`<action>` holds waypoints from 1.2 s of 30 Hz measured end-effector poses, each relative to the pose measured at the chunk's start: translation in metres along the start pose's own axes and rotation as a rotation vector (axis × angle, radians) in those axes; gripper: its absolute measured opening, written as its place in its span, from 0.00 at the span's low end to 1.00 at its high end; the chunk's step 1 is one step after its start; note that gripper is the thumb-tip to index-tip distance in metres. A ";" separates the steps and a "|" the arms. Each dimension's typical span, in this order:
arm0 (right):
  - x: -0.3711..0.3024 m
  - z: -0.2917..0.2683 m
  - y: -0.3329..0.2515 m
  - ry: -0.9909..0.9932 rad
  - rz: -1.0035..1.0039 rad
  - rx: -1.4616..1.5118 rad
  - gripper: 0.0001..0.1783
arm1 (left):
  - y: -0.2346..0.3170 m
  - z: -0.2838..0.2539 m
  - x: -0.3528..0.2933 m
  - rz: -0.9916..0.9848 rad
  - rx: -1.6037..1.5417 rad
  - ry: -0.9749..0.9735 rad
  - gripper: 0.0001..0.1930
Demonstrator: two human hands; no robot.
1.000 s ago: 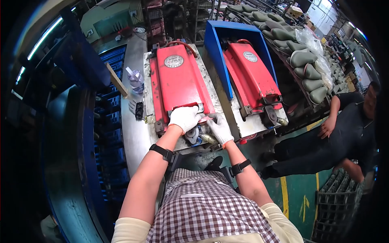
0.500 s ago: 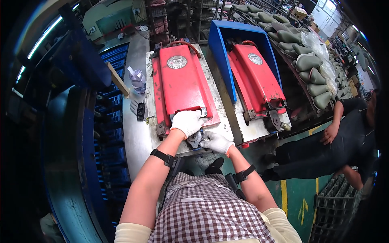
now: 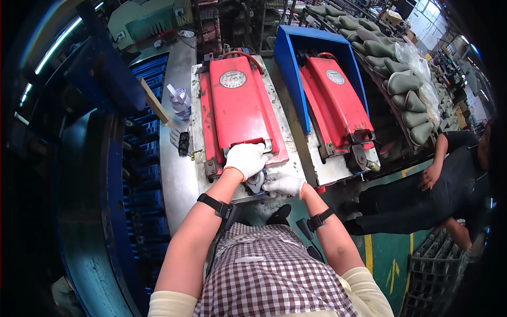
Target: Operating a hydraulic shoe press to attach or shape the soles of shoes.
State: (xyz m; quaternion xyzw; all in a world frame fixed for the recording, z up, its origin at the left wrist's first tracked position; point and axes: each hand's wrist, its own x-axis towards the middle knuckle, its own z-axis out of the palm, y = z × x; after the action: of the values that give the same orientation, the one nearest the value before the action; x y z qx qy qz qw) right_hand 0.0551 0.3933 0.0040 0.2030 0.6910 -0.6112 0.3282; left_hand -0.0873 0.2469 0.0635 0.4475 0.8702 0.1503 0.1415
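In front of me a red metal machine cover (image 3: 240, 113) with a round silver plate lies on a pale metal base. My left hand (image 3: 246, 160), in a white knitted glove, is closed over the handle (image 3: 268, 145) at the cover's near end; most of that handle is hidden under the glove. Just below it sits a grey metal fitting (image 3: 255, 183) with a rounded knob. My right hand (image 3: 284, 185), also gloved, has its fingers drawn together at the right side of this fitting. What they pinch is hidden.
A second red machine (image 3: 335, 98) stands to the right inside a blue guard (image 3: 288, 68). Left are a clear bottle (image 3: 180, 104) and a small black object (image 3: 183, 143) on the metal bench. Grey-green boot-shaped forms (image 3: 404, 82) fill a rack. A person in dark clothes (image 3: 422, 195) is at right.
My right wrist and forearm have shifted slightly to the right, while its fingers stay at the fitting. My left hand keeps its place on the handle.
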 end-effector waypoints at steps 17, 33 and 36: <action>-0.001 0.017 0.003 0.175 -0.076 0.044 0.17 | -0.001 -0.001 -0.002 0.016 -0.003 0.026 0.22; -0.005 0.016 -0.007 0.153 -0.030 -0.034 0.22 | -0.006 -0.002 -0.001 -0.027 -0.022 -0.026 0.24; -0.009 0.015 -0.005 0.205 -0.045 -0.041 0.27 | 0.000 -0.005 0.002 0.019 -0.033 -0.038 0.24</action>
State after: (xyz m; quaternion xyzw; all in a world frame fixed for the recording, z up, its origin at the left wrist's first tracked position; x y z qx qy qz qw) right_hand 0.0610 0.3788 0.0133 0.2420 0.7378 -0.5800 0.2464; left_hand -0.0908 0.2479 0.0678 0.4560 0.8605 0.1573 0.1640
